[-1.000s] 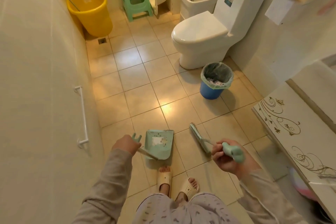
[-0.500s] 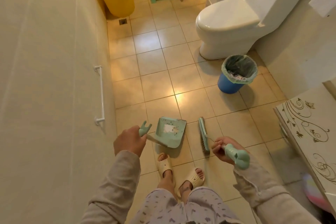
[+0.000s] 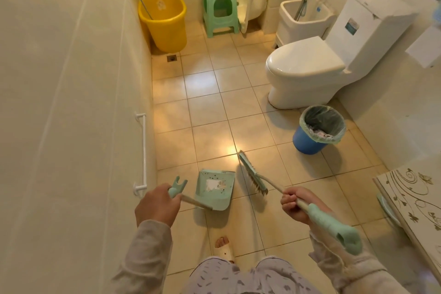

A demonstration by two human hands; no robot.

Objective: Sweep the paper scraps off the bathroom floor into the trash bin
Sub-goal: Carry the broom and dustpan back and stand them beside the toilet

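My left hand grips the handle of a mint-green dustpan held low over the tiled floor. White paper scraps lie in its pan. My right hand grips the handle of a mint-green broom, whose brush head angles up and left just right of the dustpan. The blue trash bin, lined with a pale green bag and holding some paper, stands on the floor to the far right, beside the toilet.
A white toilet stands at the right. A yellow bucket, a green stool with a basin and a mop sink line the back. A patterned cabinet top juts in at right. A wall with a white rail runs along the left.
The view has tilted up again, showing more of the back wall. The broom head has swung from upright to slanting left. The dustpan stays in my left hand with the scraps in it.
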